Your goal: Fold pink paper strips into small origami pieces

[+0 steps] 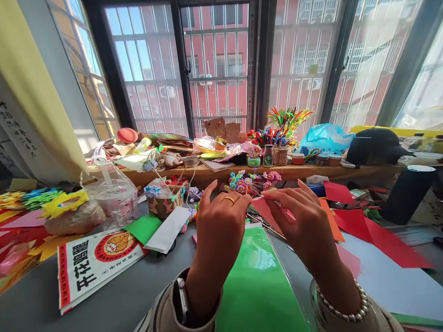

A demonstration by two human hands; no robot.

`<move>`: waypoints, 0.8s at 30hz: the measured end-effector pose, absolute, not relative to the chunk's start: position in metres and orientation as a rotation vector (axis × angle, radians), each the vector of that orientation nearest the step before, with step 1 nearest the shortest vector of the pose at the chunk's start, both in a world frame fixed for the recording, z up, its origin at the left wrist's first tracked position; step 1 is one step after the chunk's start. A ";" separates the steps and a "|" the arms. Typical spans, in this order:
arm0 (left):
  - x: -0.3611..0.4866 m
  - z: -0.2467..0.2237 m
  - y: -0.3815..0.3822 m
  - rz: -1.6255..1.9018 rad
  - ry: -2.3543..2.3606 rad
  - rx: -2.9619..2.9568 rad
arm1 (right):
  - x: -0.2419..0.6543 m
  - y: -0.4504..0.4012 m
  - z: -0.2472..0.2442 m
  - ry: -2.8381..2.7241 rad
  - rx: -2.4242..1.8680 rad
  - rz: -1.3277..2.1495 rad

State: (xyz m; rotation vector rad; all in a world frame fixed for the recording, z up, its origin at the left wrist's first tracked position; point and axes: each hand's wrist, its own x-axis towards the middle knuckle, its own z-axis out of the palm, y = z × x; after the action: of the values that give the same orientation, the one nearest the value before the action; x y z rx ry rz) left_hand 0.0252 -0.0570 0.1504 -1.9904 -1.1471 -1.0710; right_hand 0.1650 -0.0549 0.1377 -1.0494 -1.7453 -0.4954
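Observation:
My left hand (pixel 221 226) is raised over the table, its fingers bent into a pinch. My right hand (pixel 304 216) faces it with thumb and index finger pressed together. Between the two sets of fingertips is a small pale pink piece of paper (pixel 257 198), mostly hidden by the fingers. Below my hands lies a glossy green sheet (pixel 259 281) in a clear sleeve. Just beyond the fingertips stands a bunch of small crocheted-looking flowers (pixel 242 182) in pink, blue and purple.
On the left are a printed paper bag (pixel 100 263), a green paper (pixel 143 228), a folded white paper (pixel 168 229) and a plastic cup (pixel 116 200). Red paper (pixel 391 240) and a dark bottle (pixel 408 193) are at right. Pipe cleaners (pixel 290 122) and a black cap (pixel 375 147) line the sill.

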 end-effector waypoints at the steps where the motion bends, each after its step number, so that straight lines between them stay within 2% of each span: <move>1: 0.025 0.151 -0.059 -1.072 -1.142 -1.986 | 0.166 -0.056 0.138 -1.752 -1.035 -0.473; 12: 0.024 0.152 -0.067 -0.977 -1.093 -1.949 | 0.169 -0.069 0.144 -1.967 -0.985 -0.369; 24: 0.032 0.148 -0.071 -1.138 -1.041 -2.027 | 0.167 -0.075 0.144 -1.901 -0.999 -0.393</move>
State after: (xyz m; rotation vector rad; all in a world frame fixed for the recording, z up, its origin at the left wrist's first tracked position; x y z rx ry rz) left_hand 0.0315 -0.0711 0.1478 -2.0269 -1.0414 -1.1382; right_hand 0.1675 -0.0748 0.1444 -0.9994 -1.9006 -0.3934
